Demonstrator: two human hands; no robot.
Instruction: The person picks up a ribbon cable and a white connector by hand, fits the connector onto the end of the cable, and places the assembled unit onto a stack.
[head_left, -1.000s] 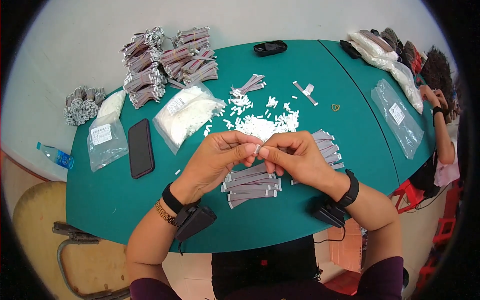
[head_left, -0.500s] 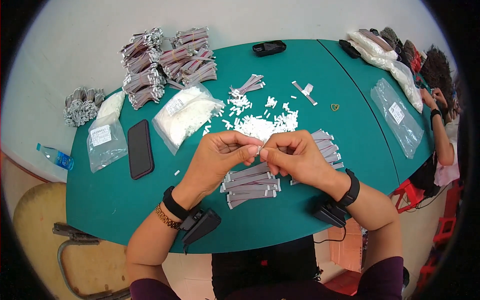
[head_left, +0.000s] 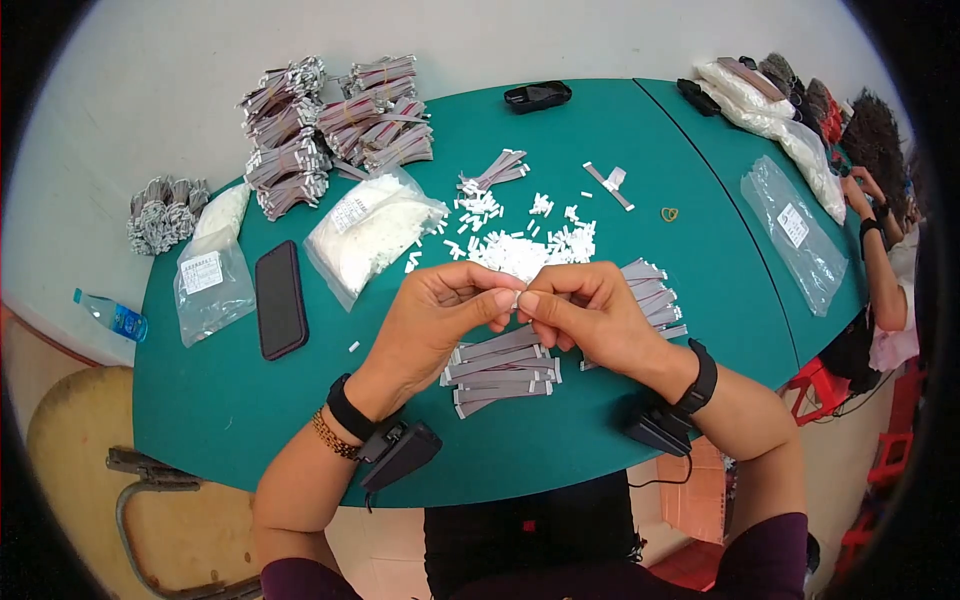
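White and loose, a pile of little pieces (head_left: 522, 252) sits on the tabletop (head_left: 215, 410). Just on the person's side of the pile, the left hand (head_left: 440, 310) and right hand (head_left: 590, 312) meet tip to tip, each with thumb and forefinger pressed together on one small white piece (head_left: 517, 297) — so nearly covered that its exact shape cannot be told.

Nearer the person than the pile, below the hands, lies a group of flat grey cables (head_left: 503, 370) with white ends; more cables (head_left: 655, 295) lie to the pile's right, partly behind the right hand. Left of the pile stands a clear bag (head_left: 375, 225) of white stuff, and farther left lies a dark phone (head_left: 282, 300). Beyond the pile, to its right, is a single cable (head_left: 609, 186).

For fingertip work this fine, a light, even pinch should serve best — one hand bracing while the other makes the small adjustment. Both tips ought to line up squarely, since a skewed push could flip the piece out toward the pile, where it would be hard to tell from the rest.
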